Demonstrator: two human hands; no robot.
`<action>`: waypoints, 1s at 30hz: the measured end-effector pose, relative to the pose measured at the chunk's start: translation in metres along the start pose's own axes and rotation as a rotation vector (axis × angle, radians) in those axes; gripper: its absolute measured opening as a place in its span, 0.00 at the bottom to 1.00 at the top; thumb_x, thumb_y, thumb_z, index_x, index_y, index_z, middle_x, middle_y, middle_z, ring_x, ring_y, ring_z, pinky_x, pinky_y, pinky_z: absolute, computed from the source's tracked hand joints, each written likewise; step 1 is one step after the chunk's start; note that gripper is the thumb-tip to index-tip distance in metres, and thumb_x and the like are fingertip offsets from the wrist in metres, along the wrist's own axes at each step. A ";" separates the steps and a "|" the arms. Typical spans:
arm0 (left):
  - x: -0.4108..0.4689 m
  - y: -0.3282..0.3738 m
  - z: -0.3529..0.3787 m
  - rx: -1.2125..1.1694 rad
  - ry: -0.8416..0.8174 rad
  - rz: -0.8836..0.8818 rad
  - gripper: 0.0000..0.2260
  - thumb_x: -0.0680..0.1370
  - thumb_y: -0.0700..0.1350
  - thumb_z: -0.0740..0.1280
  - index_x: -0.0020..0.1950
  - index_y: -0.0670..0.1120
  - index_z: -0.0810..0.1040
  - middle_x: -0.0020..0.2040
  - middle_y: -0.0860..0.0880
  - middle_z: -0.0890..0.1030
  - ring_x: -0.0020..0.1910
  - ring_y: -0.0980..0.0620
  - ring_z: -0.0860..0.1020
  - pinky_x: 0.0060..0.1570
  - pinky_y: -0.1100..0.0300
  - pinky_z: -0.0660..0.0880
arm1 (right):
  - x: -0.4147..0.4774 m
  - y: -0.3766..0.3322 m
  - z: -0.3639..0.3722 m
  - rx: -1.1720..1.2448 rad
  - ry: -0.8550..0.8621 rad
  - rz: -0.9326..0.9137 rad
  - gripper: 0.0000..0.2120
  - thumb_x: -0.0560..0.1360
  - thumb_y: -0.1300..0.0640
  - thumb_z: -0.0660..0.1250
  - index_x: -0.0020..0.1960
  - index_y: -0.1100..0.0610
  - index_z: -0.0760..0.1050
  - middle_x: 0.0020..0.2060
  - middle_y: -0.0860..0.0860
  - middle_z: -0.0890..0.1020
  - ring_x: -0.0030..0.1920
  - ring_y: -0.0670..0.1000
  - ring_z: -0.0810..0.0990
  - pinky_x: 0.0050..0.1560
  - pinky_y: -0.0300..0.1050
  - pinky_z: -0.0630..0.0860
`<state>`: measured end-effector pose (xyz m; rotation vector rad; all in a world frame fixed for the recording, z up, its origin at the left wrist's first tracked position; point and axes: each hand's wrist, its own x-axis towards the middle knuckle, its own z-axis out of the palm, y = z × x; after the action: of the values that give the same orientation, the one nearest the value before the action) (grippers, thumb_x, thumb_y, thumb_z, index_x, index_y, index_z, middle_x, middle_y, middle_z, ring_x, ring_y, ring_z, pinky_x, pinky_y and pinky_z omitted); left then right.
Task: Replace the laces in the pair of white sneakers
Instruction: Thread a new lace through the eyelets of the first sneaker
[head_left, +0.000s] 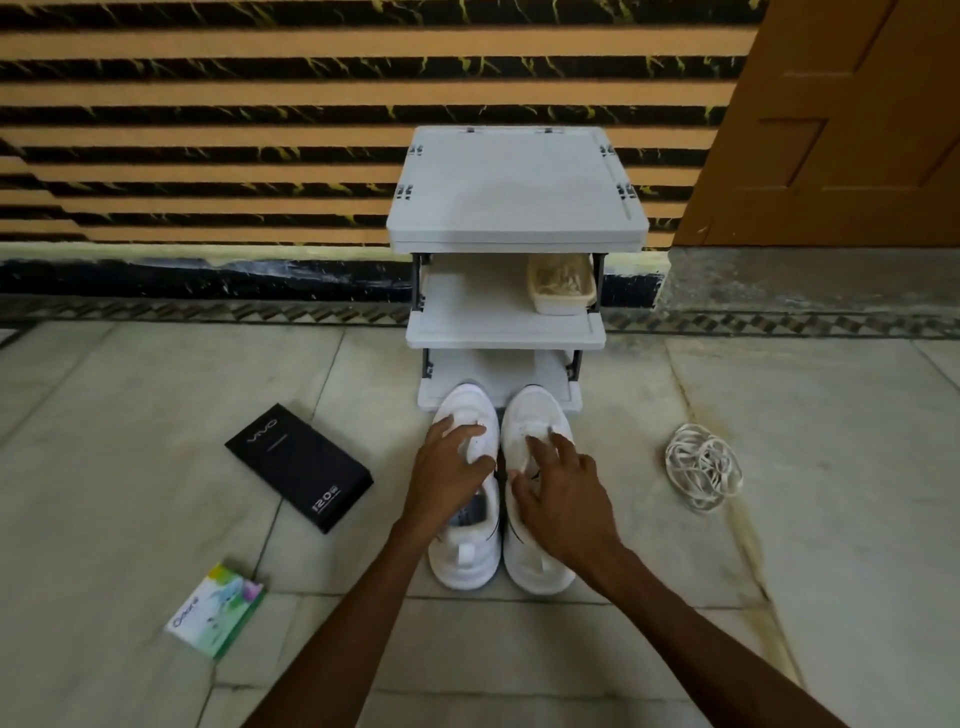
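Your left hand (447, 470) and right hand (563, 486) are resting open-fingered, gripping nothing, on the white fabric sneakers (535, 408) lying toes-up at centre frame, with the coiled white laces (702, 466) sitting mid-right, nearer your right hand.

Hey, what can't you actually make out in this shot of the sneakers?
Head view: eyelets of the left sneaker and right sneaker, covered by the left hand and right hand.
Head view: what is inside the tub on the rack, blurred.
Head view: small print on the green box, too small.
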<state>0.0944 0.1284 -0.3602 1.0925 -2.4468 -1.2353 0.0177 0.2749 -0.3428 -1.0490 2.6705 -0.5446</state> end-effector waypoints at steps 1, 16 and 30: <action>-0.004 0.001 0.000 -0.007 0.012 -0.013 0.21 0.73 0.48 0.71 0.66 0.54 0.76 0.75 0.50 0.65 0.74 0.53 0.62 0.65 0.63 0.59 | -0.003 0.001 0.002 0.028 0.025 0.001 0.26 0.80 0.42 0.56 0.75 0.50 0.61 0.76 0.53 0.61 0.67 0.61 0.67 0.61 0.54 0.73; -0.124 -0.004 0.009 0.011 0.011 -0.056 0.21 0.75 0.50 0.69 0.68 0.58 0.73 0.76 0.55 0.60 0.72 0.49 0.64 0.69 0.50 0.66 | 0.001 0.011 0.007 0.149 0.074 -0.033 0.24 0.80 0.44 0.58 0.72 0.56 0.68 0.70 0.57 0.71 0.66 0.61 0.71 0.63 0.54 0.69; -0.087 0.063 0.027 0.067 0.227 0.420 0.07 0.72 0.39 0.68 0.49 0.48 0.79 0.50 0.52 0.79 0.54 0.49 0.74 0.54 0.58 0.69 | -0.018 0.090 -0.012 0.472 0.283 0.231 0.05 0.76 0.61 0.67 0.47 0.57 0.82 0.43 0.52 0.85 0.45 0.51 0.83 0.47 0.41 0.74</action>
<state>0.1105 0.2283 -0.3166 0.6406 -2.3878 -0.8557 -0.0282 0.3512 -0.3678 -0.5558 2.6323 -1.2708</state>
